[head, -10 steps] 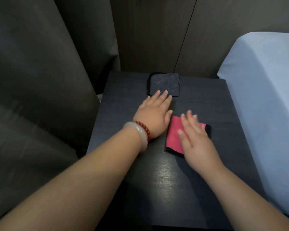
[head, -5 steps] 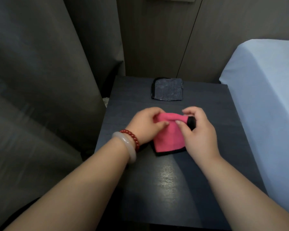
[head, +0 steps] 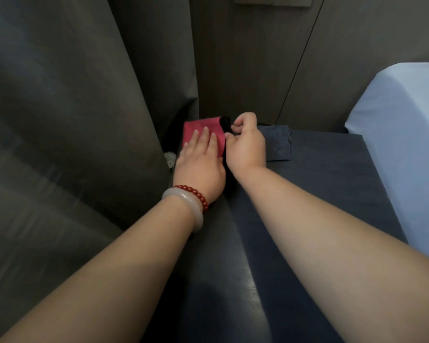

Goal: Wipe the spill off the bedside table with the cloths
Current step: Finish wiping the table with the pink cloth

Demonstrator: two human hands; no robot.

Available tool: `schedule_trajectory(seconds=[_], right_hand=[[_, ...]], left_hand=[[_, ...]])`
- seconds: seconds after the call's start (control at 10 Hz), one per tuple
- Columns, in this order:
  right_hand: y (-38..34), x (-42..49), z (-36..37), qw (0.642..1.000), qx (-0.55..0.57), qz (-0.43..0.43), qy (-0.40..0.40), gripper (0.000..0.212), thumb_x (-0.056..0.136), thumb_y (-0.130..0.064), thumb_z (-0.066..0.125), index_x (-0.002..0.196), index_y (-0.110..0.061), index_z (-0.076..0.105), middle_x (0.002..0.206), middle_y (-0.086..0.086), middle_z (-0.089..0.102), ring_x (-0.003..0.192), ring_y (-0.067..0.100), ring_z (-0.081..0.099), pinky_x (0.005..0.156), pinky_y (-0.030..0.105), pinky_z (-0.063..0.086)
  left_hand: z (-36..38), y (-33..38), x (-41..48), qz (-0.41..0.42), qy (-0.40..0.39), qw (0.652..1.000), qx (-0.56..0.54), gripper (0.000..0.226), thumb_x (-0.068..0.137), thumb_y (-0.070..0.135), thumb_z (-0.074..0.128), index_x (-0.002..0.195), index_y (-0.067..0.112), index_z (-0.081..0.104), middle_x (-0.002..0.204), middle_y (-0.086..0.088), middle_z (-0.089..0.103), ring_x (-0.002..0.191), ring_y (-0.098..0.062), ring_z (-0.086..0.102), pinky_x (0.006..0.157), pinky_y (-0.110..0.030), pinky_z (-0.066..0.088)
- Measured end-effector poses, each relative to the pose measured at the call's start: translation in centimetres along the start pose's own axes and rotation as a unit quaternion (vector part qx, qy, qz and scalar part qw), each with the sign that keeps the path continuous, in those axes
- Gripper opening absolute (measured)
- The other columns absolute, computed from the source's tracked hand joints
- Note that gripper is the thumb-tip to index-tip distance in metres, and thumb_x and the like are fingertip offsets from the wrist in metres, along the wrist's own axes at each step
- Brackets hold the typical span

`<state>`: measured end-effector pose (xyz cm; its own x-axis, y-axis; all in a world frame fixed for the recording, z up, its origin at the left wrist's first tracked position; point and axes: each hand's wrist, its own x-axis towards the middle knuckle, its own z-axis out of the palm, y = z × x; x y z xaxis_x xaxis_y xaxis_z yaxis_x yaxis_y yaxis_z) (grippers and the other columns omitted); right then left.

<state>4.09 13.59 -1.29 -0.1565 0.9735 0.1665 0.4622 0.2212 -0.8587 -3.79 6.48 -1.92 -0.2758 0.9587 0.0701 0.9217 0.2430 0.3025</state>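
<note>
Head view: pink cloth [head: 196,127] lengthwise front-to-back, flat left hand [head: 198,167] atop, right hand [head: 245,147] pinching its edge.

Tabletop [head: 320,194]: dark surface with a fine grain, wood by the look of it, satin finish; it takes a dull sheen at the near end.

Pink cloth [head: 201,126]: soft matt fabric with a black edging.

Grey cloth [head: 278,144]: coarser weave, mottled, matt.

Curtain [head: 72,120]: heavy grey fabric, matt and smooth, in broad folds.

Wall panels [head: 245,58]: brown wood-look facing, matt, with a faint vertical grain.

Bed sheet [head: 406,132]: pale blue cloth, smooth and matt.

Bangle [head: 188,206]: pale and translucent, stone-like, polished smooth.

Beaded bracelet [head: 196,191]: red round beads, glossy.
</note>
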Motion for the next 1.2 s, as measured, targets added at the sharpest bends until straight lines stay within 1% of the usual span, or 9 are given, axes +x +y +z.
schedule_trajectory(seconds=[0.1,0.2,0.3,0.4,0.5,0.9,1.0,1.1,1.2], right_hand=[[0.2,1.3,0.6,0.995,-0.078,-0.062,-0.003,0.025,0.09,-0.008,0.048,0.113,-0.017,0.051,0.116,0.008,0.059,0.102,0.024,0.057,0.085,0.042,0.05],[1.3,1.0,0.2,0.967,-0.215,-0.132,-0.032,0.05,0.092,-0.011,0.044,0.141,-0.017,0.037,0.153,0.007,0.029,0.142,0.024,0.021,0.115,0.041,0.021],[3.0,-0.4,-0.7,0.921,-0.352,-0.16,-0.049,0.058,0.096,-0.029,0.035,0.15,-0.018,0.016,0.159,0.006,0.008,0.146,0.021,-0.001,0.118,0.042,0.003],[4.8,-1.9,-1.3,0.896,-0.421,-0.109,-0.091,0.062,0.098,-0.045,0.021,0.151,-0.018,0.003,0.16,0.004,-0.005,0.145,0.019,-0.009,0.118,0.043,-0.002],[5.8,-2.2,-1.1,0.891,-0.43,-0.05,-0.139,0.067,0.096,-0.055,0.012,0.151,-0.019,-0.003,0.159,0.002,-0.01,0.145,0.018,-0.013,0.117,0.043,-0.006],[5.5,-1.8,-1.0,0.896,-0.413,-0.029,-0.161,0.067,0.096,-0.053,0.015,0.15,-0.02,-0.005,0.159,0.0,-0.011,0.144,0.018,-0.014,0.117,0.042,-0.006],[4.9,-2.0,-1.6,0.896,-0.411,-0.023,-0.167,0.068,0.096,-0.054,0.015,0.15,-0.02,-0.006,0.159,0.0,-0.013,0.144,0.017,-0.015,0.117,0.042,-0.006],[4.7,-2.8,-2.7,0.902,-0.405,-0.037,-0.149,0.069,0.096,-0.053,0.019,0.15,-0.018,-0.004,0.159,0.001,-0.012,0.144,0.018,-0.013,0.118,0.041,-0.005],[4.9,-3.8,-4.1,0.9,-0.413,-0.037,-0.137,0.067,0.097,-0.048,0.024,0.151,-0.018,-0.002,0.159,0.002,-0.01,0.145,0.019,-0.011,0.118,0.041,-0.004]], left_hand=[[0.9,-1.0,1.8,-0.035,-0.104,0.994,-0.006,0.061,0.101,0.04,0.027,0.154,0.018,0.004,0.162,-0.004,-0.003,0.148,-0.021,0.0,0.117,-0.04,0.006],[1.4,-2.0,3.6,-0.024,-0.133,0.99,0.041,0.062,0.101,0.045,0.023,0.154,0.02,0.003,0.162,-0.004,-0.005,0.148,-0.021,-0.003,0.117,-0.039,0.003],[1.7,-2.4,4.9,-0.003,-0.14,0.988,0.066,0.062,0.1,0.048,0.018,0.154,0.021,0.0,0.161,-0.005,-0.007,0.148,-0.022,-0.005,0.117,-0.039,0.002],[1.8,-2.0,5.6,-0.015,-0.157,0.985,0.075,0.062,0.1,0.048,0.017,0.153,0.022,-0.003,0.161,-0.005,-0.01,0.148,-0.023,-0.007,0.118,-0.041,0.002],[2.0,-1.4,5.7,-0.028,-0.16,0.984,0.076,0.063,0.1,0.047,0.018,0.153,0.023,-0.006,0.161,-0.005,-0.013,0.147,-0.023,-0.009,0.119,-0.041,0.001],[1.7,-1.0,5.7,-0.042,-0.18,0.979,0.08,0.06,0.101,0.045,0.018,0.153,0.026,-0.006,0.161,-0.003,-0.013,0.147,-0.021,-0.008,0.117,-0.041,0.004],[1.1,-0.7,5.3,-0.034,-0.159,0.985,0.061,0.058,0.101,0.044,0.019,0.153,0.025,0.002,0.162,-0.003,-0.007,0.148,-0.022,-0.006,0.117,-0.043,0.006],[0.8,0.0,3.8,0.005,-0.097,0.994,0.054,0.056,0.1,0.042,0.023,0.153,0.025,0.014,0.162,-0.002,-0.001,0.148,-0.022,-0.005,0.117,-0.042,0.004],[1.2,1.7,1.5,0.055,-0.075,0.995,0.039,0.054,0.1,0.039,0.028,0.152,0.027,0.019,0.162,-0.002,0.002,0.148,-0.02,-0.003,0.117,-0.04,0.003]])
